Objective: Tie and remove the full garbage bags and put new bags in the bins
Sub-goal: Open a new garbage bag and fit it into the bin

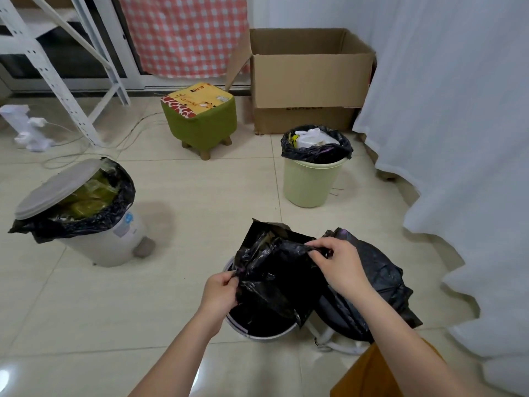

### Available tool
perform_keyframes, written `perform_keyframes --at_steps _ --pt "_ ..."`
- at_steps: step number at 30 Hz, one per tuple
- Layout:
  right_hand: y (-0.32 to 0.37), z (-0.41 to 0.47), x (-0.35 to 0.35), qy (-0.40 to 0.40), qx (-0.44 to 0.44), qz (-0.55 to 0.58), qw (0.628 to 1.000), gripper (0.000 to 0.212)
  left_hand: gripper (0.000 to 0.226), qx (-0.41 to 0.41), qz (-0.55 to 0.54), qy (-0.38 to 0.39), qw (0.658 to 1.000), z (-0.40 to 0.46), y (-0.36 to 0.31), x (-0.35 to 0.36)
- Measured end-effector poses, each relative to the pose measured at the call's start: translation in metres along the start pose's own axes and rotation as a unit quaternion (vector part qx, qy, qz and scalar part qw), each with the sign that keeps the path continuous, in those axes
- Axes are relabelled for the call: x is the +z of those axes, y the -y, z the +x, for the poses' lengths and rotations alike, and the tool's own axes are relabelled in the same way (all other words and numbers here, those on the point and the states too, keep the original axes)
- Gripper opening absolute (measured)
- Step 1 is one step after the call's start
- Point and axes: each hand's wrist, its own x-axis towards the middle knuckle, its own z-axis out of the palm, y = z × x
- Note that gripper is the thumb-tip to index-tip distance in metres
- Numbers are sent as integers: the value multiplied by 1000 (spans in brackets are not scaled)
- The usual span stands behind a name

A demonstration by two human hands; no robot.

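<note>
- Pale glossy floor tiles (86, 310) run under everything, with a white metal rack (57, 67) and a red-checked cloth (186, 35) along the back wall.
- Far left of the grip stands a grey pedal bin (114, 239), its lid (54, 190) tipped up over a black liner (114, 202) stuffed with yellowish rubbish.
- Beyond the grip and left of it sits a green stool (200, 121) with a yellow printed top.
- Left hand (219, 293) pinches the near-left edge of a new black bag (274, 270), fingers curled on the plastic.
- That bag is spread between both hands, directly over the near bin (263, 335), whose white rim shows just under it; its lower part hangs into the bin's mouth.
- Right hand (340, 267) pinches the bag's upper-right edge with thumb and fingertips.
- Under the right forearm, just right of the near bin, lies a full black bag (383, 282) on the floor, touching the bin's side.
- Well beyond the grip a cardboard box (309, 81) stands open, and in front of it a light green bin (310, 179) with a black liner (316, 151) folded over the rim, white rubbish showing on top.
- Far right hangs a white curtain (458, 110).
</note>
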Motion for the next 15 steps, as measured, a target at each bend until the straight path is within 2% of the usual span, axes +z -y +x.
perform_keyframes --at_steps 5,12,15 --pt "-26 -5 21 18 27 -23 999 19 27 36 25 -56 998 14 20 -22" --pt "-49 -9 47 78 81 -59 992 29 24 40 174 -95 979 30 13 -48" --pt "-51 -2 54 104 92 -103 985 40 24 25 261 -78 962 35 7 -60"
